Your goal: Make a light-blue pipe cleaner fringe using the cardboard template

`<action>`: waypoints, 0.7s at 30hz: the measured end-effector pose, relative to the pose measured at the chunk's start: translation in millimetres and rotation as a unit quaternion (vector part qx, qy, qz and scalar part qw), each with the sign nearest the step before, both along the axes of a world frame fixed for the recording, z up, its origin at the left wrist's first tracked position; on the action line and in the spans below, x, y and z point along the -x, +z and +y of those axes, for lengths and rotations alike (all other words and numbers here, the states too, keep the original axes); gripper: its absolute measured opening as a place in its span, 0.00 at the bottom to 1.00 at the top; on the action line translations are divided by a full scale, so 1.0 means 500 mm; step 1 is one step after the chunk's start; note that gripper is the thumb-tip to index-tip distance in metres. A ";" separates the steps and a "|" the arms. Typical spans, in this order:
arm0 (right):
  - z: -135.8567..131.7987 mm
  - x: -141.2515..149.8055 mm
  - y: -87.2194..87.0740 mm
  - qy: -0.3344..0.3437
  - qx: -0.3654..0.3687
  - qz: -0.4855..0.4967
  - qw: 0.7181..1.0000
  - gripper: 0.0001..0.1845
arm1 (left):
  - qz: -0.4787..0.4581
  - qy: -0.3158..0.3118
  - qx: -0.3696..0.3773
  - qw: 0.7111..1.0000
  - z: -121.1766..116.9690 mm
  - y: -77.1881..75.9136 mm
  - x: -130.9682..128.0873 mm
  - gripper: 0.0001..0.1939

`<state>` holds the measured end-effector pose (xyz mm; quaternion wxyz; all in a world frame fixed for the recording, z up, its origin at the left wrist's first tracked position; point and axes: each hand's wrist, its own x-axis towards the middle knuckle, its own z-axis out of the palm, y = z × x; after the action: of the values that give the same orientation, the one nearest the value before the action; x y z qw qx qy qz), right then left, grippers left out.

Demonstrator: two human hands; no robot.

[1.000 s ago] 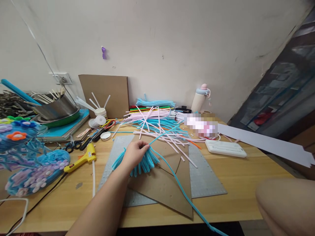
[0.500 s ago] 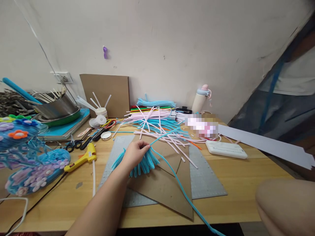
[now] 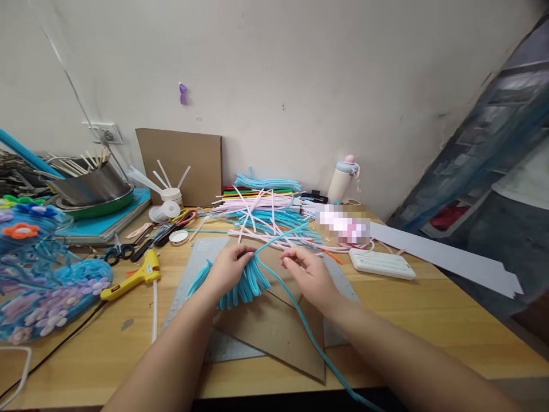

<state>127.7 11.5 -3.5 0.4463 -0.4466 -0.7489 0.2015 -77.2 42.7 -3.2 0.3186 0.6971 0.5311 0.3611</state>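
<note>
My left hand (image 3: 229,266) pinches a looped bundle of blue pipe cleaners (image 3: 249,286) at its gathered top. The folded loops fan out below my fingers, and part of the bundle is hidden behind the hand. From the pinch, one blue strand end (image 3: 287,232) points up to the right. A long blue strand (image 3: 306,329) runs down past the table's front edge. Just right of this strand is my right hand (image 3: 311,277), fingers loosely curled and thumb near the index finger, with nothing visible in it. Beneath lies a brown cardboard piece (image 3: 274,337) on a grey cutting mat (image 3: 338,335).
Behind the hands lie piled pink pipe cleaners (image 3: 257,201) and blue ones. To the left are a yellow glue gun (image 3: 137,277), scissors (image 3: 120,252) and a blue flower-covered craft piece (image 3: 55,297). A white power bank-like box (image 3: 381,263) and a bottle (image 3: 341,178) stand right.
My right hand has come in from the right, close to the blue strand; earlier only a bent bare limb showed at that edge. The left hand keeps its pinch. The view has shifted slightly.
</note>
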 end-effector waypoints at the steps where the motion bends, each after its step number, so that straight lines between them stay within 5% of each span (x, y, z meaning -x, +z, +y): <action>1: 0.010 0.000 -0.010 0.004 0.016 -0.042 0.999 0.08 | 0.004 -0.002 0.001 1.000 0.001 -0.002 0.001 0.15; 3: 0.025 -0.004 -0.031 -0.008 0.038 -0.149 0.988 0.08 | 0.005 -0.003 0.016 1.000 0.003 -0.003 0.003 0.16; 7: 0.031 -0.013 -0.057 -0.073 0.088 -0.325 0.939 0.35 | -0.004 -0.013 0.065 0.998 0.000 0.003 0.005 0.17; 11: 0.030 -0.014 -0.058 -0.089 0.144 -0.395 0.903 0.47 | -0.009 -0.071 0.097 0.993 -0.006 0.010 0.007 0.19; 17: 0.041 -0.022 -0.056 -0.092 0.175 -0.362 0.911 0.53 | 0.045 -0.067 0.096 0.992 -0.006 -0.001 0.014 0.24; 21: 0.056 -0.052 -0.058 -0.043 0.191 -0.191 0.962 0.31 | 0.088 -0.098 0.110 0.985 -0.009 0.005 0.011 0.17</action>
<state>153.6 39.5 -32.6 0.2095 -0.5858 -0.7479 0.2318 -82.6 38.1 -0.6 0.3789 0.7356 0.5228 0.2050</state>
